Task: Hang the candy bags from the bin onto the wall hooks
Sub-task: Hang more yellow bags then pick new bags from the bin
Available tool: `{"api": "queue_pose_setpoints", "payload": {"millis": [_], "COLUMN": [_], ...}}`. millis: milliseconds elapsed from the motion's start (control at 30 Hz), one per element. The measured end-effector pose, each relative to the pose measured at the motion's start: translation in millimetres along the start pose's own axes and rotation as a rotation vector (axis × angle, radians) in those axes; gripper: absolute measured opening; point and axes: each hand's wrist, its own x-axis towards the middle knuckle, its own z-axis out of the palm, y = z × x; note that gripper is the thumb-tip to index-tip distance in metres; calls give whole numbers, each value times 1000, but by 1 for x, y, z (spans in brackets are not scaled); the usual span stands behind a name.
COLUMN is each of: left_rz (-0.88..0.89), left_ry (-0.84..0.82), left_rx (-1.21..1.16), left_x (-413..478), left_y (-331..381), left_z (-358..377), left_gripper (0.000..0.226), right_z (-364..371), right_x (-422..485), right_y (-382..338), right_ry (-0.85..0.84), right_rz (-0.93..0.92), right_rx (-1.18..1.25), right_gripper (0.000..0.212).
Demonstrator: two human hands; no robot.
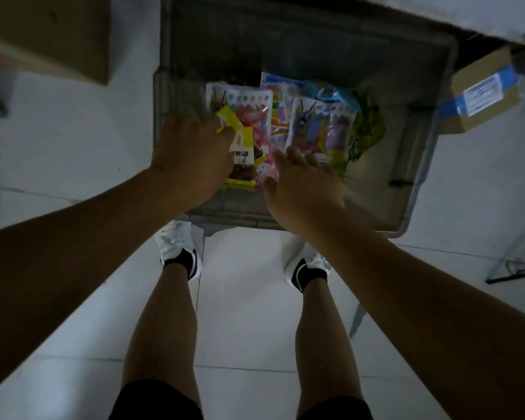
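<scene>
- The left hand [191, 153] grips a yellow candy bag [241, 156], its long axis running toward the bin's [419, 165] far wall.
- The right hand [303, 189] hovers spread above the candy bags [315, 128].

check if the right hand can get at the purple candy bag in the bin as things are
Probably yes: the right hand hovers open inside the bin, fingertips at the purple candy bag, which lies on top uncovered.

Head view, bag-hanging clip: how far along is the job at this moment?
Done: nothing can be confirmed; no wall hooks are in view. In hand: the left hand is at a small yellow-and-brown candy packet, though a firm grip is unclear, while the right hand reaches open over the pile. Left: several colourful candy bags lie in the grey plastic bin on the floor.
</scene>
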Motion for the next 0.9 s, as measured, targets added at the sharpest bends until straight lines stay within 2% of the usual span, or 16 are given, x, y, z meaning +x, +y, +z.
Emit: {"api": "queue_pose_setpoints", "payload": {"millis": [167, 333, 533, 700, 767, 900], "left_rz": [-19, -84, -231, -285, -318, -315], "left_ry": [-50, -143, -203, -231, -242, -248], "left_rx": [-33, 13, -253, -310, -306, -266], "left_x": [26, 42, 53, 72, 80, 81], "left_y": [-6, -7, -16, -14, -14, -13], "left_z": [80, 137, 183, 199, 200, 197], "left_gripper": [39, 34, 28, 23, 22, 26], "right_z": [61, 99, 113, 128, 136, 154], "right_x": [45, 91, 123, 134, 144, 182], "right_y": [4, 9, 15, 15, 15, 6], "right_ry": [-55, -92, -104, -82, -41, -71], "right_rz": [-4, -29, 28, 25, 9, 78], "right_rx": [2, -39, 38, 64, 191, 765], "right_gripper": [54, 54, 58, 53, 53, 48]}}
